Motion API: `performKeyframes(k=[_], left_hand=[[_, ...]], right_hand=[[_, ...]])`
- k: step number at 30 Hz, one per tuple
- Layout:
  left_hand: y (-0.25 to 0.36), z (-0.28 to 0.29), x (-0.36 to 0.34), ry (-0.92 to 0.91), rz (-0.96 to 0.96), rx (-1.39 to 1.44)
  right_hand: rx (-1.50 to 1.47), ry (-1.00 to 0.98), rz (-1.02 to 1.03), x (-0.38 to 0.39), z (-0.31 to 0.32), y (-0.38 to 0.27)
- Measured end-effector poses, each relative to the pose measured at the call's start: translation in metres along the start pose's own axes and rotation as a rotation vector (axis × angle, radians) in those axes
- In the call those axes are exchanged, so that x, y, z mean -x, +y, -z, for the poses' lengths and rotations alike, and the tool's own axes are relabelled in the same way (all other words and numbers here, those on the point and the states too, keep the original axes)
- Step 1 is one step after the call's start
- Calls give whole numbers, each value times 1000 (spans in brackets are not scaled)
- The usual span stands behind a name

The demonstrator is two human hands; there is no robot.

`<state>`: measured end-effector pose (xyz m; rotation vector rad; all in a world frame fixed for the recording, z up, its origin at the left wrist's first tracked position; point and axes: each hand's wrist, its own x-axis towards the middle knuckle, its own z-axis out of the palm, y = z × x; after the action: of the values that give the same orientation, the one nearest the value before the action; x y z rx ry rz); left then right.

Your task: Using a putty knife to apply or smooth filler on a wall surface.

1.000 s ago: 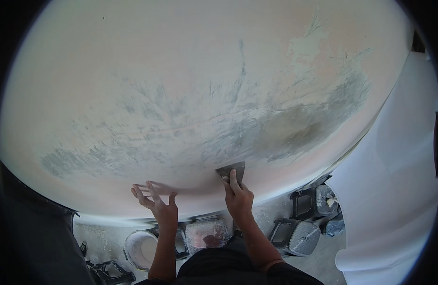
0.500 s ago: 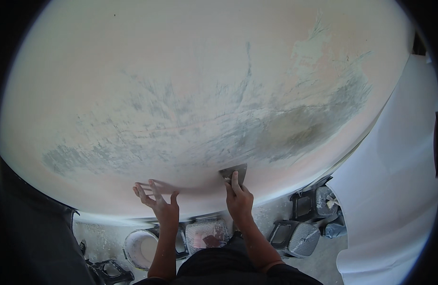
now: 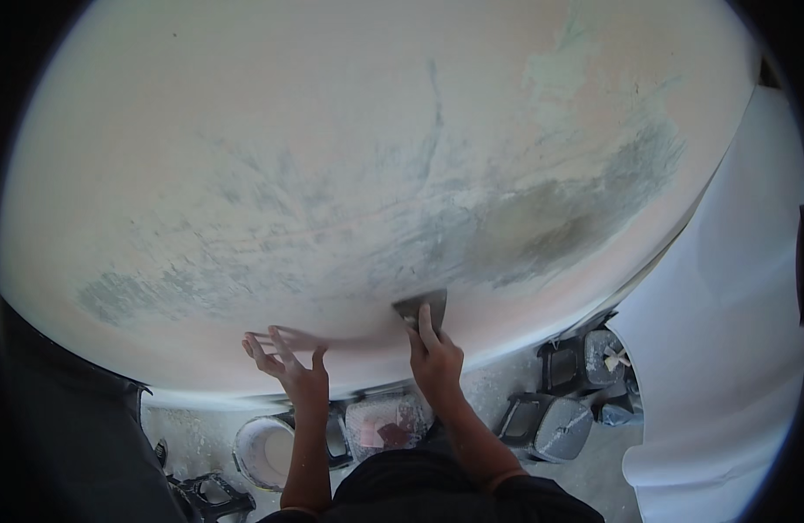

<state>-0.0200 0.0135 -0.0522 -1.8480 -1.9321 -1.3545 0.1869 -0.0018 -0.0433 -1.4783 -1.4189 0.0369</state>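
I see the dark scraper [image 3: 421, 307] near the lower edge of a pale curved surface [image 3: 332, 96], grasped by the right hand [image 3: 437, 359]; the left hand [image 3: 301, 373] holds nothing, fingers spread. Below, a white bucket [image 3: 248, 438] shows pale inside, contents unclear to me. Open room lies between the hands; a white sheet [image 3: 725, 305] borders the surface's right edge.

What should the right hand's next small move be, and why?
Probably a short stroke with the scraper toward the grey streaks: the right hand holds it at the pale curved panel, just below those streaks in the picture, its wide edge facing them. The left hand holds no tool, so it needn't move.
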Motion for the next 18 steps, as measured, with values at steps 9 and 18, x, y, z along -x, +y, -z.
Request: performKeyframes(k=[9,18], left_hand=[[-3,-1,3,13,-87,-16],[-1,-2,3,48,-74,-45]], right_hand=[[-2,-195,-183,70,-3,60],[-62,104,-372,48,48,109]])
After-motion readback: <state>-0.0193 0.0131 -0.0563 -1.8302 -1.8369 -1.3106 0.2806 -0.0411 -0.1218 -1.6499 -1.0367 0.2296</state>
